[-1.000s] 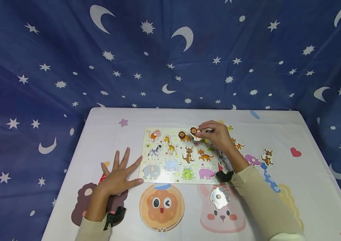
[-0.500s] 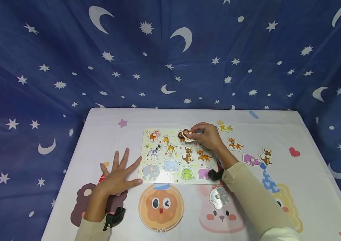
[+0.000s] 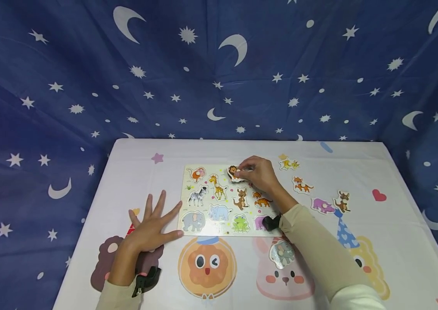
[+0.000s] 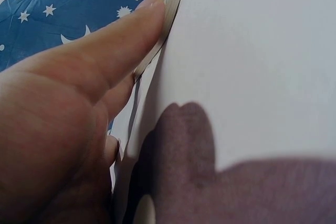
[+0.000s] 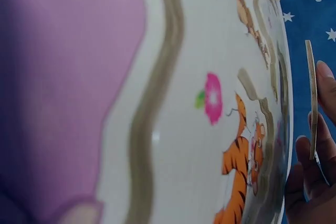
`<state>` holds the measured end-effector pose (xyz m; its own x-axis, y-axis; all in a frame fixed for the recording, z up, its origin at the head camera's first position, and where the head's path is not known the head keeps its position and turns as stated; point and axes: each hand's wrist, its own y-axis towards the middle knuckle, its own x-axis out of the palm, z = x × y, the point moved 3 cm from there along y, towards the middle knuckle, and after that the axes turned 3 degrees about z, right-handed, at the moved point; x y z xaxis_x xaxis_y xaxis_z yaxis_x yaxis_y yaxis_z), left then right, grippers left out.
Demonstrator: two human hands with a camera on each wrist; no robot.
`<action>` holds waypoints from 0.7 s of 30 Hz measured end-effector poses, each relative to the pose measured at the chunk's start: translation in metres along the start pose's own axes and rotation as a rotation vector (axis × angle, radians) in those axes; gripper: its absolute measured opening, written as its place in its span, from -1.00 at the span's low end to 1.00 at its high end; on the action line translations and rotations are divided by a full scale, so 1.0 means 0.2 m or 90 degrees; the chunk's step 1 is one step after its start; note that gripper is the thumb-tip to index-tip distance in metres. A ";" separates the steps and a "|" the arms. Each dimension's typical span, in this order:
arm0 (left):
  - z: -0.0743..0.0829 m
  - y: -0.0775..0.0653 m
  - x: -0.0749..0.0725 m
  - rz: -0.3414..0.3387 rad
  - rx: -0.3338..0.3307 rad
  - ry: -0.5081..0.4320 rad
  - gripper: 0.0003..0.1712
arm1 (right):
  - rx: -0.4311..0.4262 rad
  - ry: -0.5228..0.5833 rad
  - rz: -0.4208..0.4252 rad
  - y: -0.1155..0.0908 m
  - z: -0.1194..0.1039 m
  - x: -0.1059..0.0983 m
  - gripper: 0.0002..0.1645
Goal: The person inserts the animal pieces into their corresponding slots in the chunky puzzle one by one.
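Note:
My right hand [image 3: 258, 173] pinches a lion puzzle piece [image 3: 233, 173] over the lion spot near the top edge of the puzzle board [image 3: 224, 217]. Edge-on in the right wrist view, the thin wooden lion piece [image 5: 312, 98] stands a little apart from the board's surface, fingers behind it. Spread flat on the table, my left hand [image 3: 151, 228] has its fingertips at the board's left edge. In the left wrist view the left thumb [image 4: 131, 38] lies against that edge. A monkey piece [image 3: 198, 174] and a giraffe piece [image 3: 217, 187] sit on the board.
Right of the board lie a tiger piece [image 3: 302, 185], a hippo piece [image 3: 322, 206], a kangaroo piece [image 3: 342, 201] and a small yellow piece [image 3: 289, 164]. An elephant piece [image 3: 282, 254] is near the front. A starry blue cloth [image 3: 165, 77] hangs behind the table.
My right hand has moved left with the lion piece, from right of the board's printed lion to directly over it. The left hand has stayed at the board's edge.

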<state>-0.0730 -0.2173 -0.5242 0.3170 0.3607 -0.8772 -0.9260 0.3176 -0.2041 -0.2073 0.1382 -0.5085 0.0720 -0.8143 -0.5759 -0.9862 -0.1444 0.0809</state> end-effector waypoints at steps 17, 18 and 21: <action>0.02 0.00 -0.01 0.003 0.001 -0.009 0.01 | 0.055 -0.017 -0.024 0.00 0.05 0.01 -0.80; 0.02 0.00 -0.01 0.003 0.001 -0.012 0.00 | 0.057 -0.016 -0.021 0.00 0.05 0.01 -0.80; 0.02 0.00 -0.01 0.004 0.000 -0.018 0.00 | 0.054 -0.010 -0.014 0.00 0.05 0.02 -0.80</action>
<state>-0.0726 -0.2154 -0.5206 0.3161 0.3870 -0.8662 -0.9283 0.3145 -0.1982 -0.2079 0.1411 -0.5184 0.0927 -0.8028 -0.5889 -0.9934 -0.1144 -0.0005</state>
